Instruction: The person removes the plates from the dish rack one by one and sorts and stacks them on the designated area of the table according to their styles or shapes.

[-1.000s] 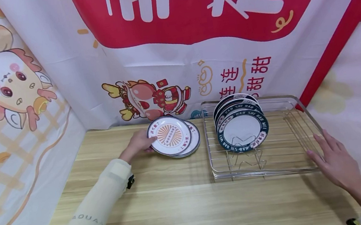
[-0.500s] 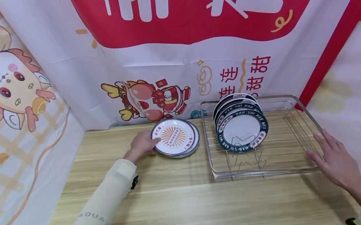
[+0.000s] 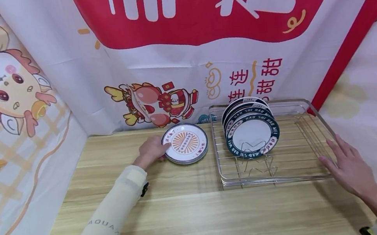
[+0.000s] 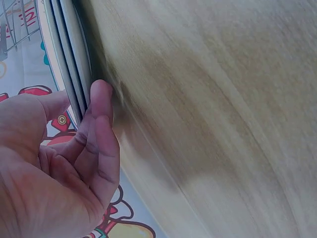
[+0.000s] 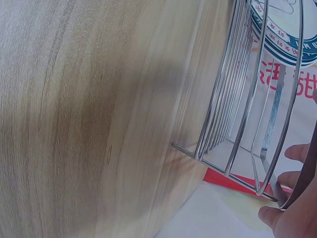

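Observation:
In the head view, my left hand [image 3: 153, 150] pinches the left edge of a low stack of white plates [image 3: 185, 143] on the table. The top plate has an orange ray pattern and a dark blue rim. Its thumb lies on top; in the left wrist view, the curled fingers [image 4: 106, 144] reach beneath the plate edges [image 4: 69, 59]. My right hand [image 3: 352, 170] rests on the right rim of a wire dish rack [image 3: 305, 150], fingers spread and loosely extended. Several dark-green-rimmed plates [image 3: 252, 137] stand upright in the rack's left part.
The wooden table [image 3: 187, 219] carries the rack and the stack. A white printed cloth [image 3: 154, 65] hangs behind, and another printed cloth [image 3: 16, 126] borders the left side. The rack's right part shows bare wire beyond the standing plates.
My left hand has moved to the right with the top plate, which has slid from an offset position until it lines up with the plates below. My right hand and the rack have stayed put.

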`<control>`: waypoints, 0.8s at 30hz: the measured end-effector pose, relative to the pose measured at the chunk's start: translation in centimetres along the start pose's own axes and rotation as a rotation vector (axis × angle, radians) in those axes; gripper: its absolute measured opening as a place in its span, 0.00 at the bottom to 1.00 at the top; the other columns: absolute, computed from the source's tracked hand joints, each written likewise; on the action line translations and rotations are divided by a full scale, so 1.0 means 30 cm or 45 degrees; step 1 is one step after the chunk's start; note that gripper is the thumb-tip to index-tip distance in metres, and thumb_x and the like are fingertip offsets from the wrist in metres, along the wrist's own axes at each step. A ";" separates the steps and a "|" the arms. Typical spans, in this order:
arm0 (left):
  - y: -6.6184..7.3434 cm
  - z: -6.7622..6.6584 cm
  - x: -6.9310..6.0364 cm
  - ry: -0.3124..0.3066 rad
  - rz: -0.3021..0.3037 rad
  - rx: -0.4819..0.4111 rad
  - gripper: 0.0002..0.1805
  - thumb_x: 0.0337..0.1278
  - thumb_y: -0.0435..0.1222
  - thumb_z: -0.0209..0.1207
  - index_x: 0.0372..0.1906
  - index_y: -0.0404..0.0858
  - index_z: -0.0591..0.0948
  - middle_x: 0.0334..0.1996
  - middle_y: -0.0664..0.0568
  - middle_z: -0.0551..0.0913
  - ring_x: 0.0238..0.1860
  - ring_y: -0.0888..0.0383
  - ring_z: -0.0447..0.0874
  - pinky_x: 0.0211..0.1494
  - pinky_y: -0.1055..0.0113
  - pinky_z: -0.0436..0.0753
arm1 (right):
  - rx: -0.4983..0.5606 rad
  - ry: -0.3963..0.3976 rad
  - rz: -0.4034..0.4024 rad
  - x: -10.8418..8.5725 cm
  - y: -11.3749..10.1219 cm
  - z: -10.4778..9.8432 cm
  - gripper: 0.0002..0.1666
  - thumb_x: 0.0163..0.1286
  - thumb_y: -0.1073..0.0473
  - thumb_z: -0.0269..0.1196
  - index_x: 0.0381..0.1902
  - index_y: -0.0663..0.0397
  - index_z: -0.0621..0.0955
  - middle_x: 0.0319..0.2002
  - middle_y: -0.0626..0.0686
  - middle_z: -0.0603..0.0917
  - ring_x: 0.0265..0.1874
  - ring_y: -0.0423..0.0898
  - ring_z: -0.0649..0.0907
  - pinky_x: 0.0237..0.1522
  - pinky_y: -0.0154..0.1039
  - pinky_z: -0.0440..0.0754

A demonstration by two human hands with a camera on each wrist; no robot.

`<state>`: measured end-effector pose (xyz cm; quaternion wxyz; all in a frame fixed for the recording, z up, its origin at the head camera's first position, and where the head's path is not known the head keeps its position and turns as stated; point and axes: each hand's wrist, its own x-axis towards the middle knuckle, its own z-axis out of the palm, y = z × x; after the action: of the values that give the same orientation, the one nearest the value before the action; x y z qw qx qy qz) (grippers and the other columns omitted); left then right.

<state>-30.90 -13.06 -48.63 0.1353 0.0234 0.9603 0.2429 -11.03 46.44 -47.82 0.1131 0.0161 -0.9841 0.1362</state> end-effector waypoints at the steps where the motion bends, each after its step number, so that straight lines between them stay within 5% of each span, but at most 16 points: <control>1: 0.002 0.001 -0.001 0.005 -0.006 0.008 0.19 0.78 0.50 0.59 0.46 0.37 0.82 0.21 0.50 0.86 0.23 0.53 0.89 0.31 0.62 0.75 | 0.000 0.002 -0.001 0.000 0.000 0.000 0.42 0.84 0.43 0.53 0.82 0.63 0.58 0.84 0.68 0.46 0.71 0.83 0.59 0.49 0.85 0.66; 11: -0.004 -0.010 -0.004 0.000 0.012 0.035 0.20 0.79 0.52 0.56 0.48 0.39 0.84 0.22 0.49 0.86 0.24 0.52 0.87 0.36 0.59 0.74 | 0.000 0.010 -0.007 0.001 -0.001 0.000 0.42 0.84 0.44 0.53 0.82 0.63 0.58 0.84 0.69 0.47 0.70 0.83 0.60 0.49 0.85 0.66; 18: 0.003 -0.035 -0.004 0.091 0.047 0.129 0.23 0.79 0.53 0.55 0.31 0.41 0.82 0.24 0.48 0.83 0.27 0.51 0.78 0.34 0.57 0.74 | -0.006 0.003 -0.001 0.004 -0.002 -0.004 0.42 0.84 0.43 0.53 0.82 0.64 0.57 0.84 0.70 0.47 0.71 0.82 0.59 0.51 0.85 0.65; 24: 0.039 -0.052 -0.002 0.156 0.069 0.235 0.23 0.80 0.53 0.54 0.32 0.40 0.81 0.26 0.47 0.81 0.29 0.50 0.79 0.33 0.58 0.73 | -0.003 -0.001 -0.003 0.000 -0.002 -0.002 0.42 0.84 0.43 0.53 0.82 0.63 0.57 0.84 0.70 0.48 0.71 0.82 0.60 0.49 0.85 0.67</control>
<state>-31.27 -12.76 -46.75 0.0672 0.0469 0.9840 0.1580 -11.00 46.39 -47.74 0.1128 0.0170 -0.9843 0.1347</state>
